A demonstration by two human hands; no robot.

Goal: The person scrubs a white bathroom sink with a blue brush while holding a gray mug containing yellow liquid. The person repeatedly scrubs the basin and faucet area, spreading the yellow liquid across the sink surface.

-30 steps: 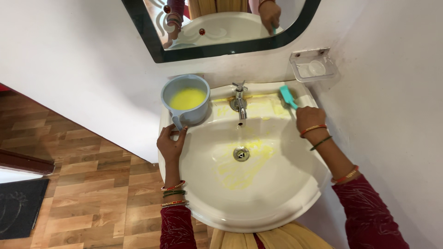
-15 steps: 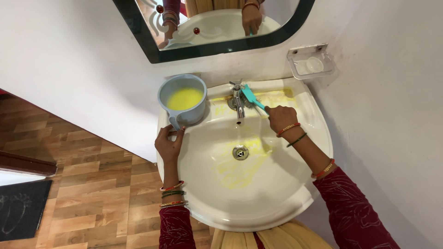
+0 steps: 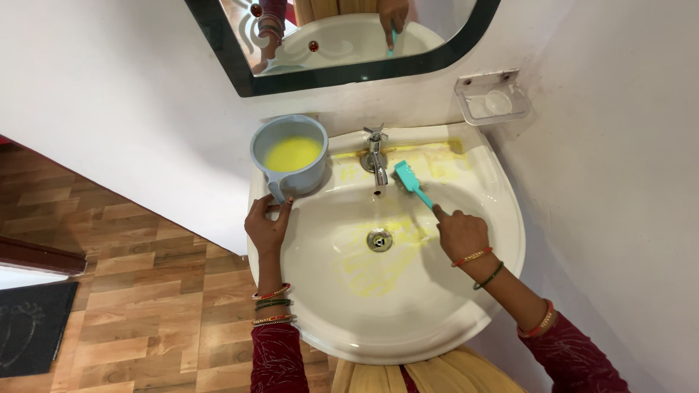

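Over the white basin (image 3: 437,306), the right hand (image 3: 459,231) is closed around the handle of a teal brush (image 3: 410,182), forefinger laid along the handle. The brush is slim and bright, its rectangular head pointing up and away, resting against the basin's back slope just right of the chrome tap (image 3: 375,156). Whether the bristles press the porcelain I cannot tell, since the head hides them.

The left hand (image 3: 268,224) rests on the basin's left rim, fingers curled at the handle of a grey-blue mug (image 3: 290,156); how firmly it grips I cannot make out. The mug stands upright on the rim's back corner, holding yellow liquid.

Yellow streaks smear the ledge behind the tap and run down the bowl around the drain (image 3: 379,240). Both wrists wear coloured bangles above dark red sleeves.

A white wall backs the basin, with a clear soap dish (image 3: 494,98) fixed at upper right and a dark-framed mirror (image 3: 342,36) above, cut off by the top edge and reflecting only parts of the hands and basin. Wood-pattern flooring (image 3: 145,291) lies to the left, with a dark mat (image 3: 29,327) partly out of view at the corner. Yellow cloth shows below the basin's front edge, mostly hidden.
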